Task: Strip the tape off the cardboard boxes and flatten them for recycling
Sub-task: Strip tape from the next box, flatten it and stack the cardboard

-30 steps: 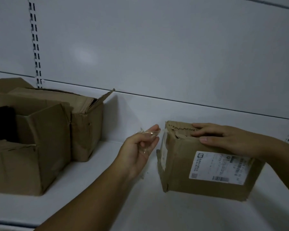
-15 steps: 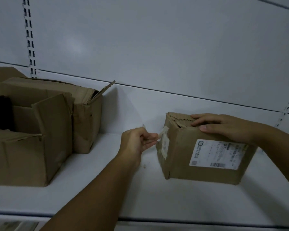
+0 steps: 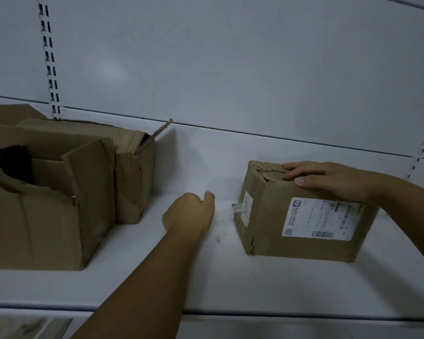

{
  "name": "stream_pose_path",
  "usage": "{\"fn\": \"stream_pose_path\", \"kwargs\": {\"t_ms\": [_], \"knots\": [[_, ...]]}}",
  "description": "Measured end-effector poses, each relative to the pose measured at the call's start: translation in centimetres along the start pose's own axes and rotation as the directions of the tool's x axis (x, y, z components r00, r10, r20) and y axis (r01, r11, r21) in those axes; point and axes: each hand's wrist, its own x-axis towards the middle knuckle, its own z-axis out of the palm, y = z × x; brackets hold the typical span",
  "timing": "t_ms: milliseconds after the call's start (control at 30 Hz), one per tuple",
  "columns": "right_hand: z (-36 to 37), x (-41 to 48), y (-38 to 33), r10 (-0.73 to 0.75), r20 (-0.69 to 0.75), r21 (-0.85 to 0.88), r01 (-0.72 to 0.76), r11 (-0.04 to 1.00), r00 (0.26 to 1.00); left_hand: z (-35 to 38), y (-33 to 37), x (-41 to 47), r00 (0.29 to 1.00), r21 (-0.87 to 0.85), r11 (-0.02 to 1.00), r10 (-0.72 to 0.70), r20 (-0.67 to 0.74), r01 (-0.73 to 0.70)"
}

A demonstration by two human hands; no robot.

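On the white shelf [image 3: 255, 285], the small box [image 3: 267, 223] lies at 3 o'clock from your left hand [image 3: 189, 214], loose tape [image 3: 236, 207] trailing toward that nearer, clenched grip, whose hold you cannot tell, while your right hand [image 3: 328, 179] presses flat, released, on top.

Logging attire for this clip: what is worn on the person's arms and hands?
Nothing worn shows. The left hand and right hand are bare, without gloves. The left forearm and right forearm are uncovered to the frame's edge: no sleeve, watch or bracelet.
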Motion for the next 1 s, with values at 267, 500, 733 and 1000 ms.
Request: {"fn": "stream_pose_path", "kwargs": {"t_ms": [267, 500, 733, 1000], "knots": [[0.1, 0.1, -0.1, 0.029, -0.031, 0.044, -0.028, 0.999, 0.999, -2.1, 0.2, 2.1, 0.923, -0.916, 0.154, -0.172, 0.344, 0.371], [0.8, -0.7, -0.8, 0.030, -0.474, 0.078, 0.008, 0.997, 0.880, -3.5, 2.5, 0.3, 0.904, -0.934, 0.153, 0.242, 0.352, 0.323], [-2.1, -5.1, -3.0, -0.167, -0.508, 0.264, 0.337, 0.904, 0.845, -6.7, 13.9, -2.0, 0.720, -0.871, 0.484, 0.634, 0.281, -0.086], [-9.0, -14.0, 7.1, 0.096, -0.738, 0.443, 0.373, 0.815, 0.668, -0.2, 28.4, -6.4, 0.660, -0.886, 0.383, 0.741, 0.127, -0.260]]}}
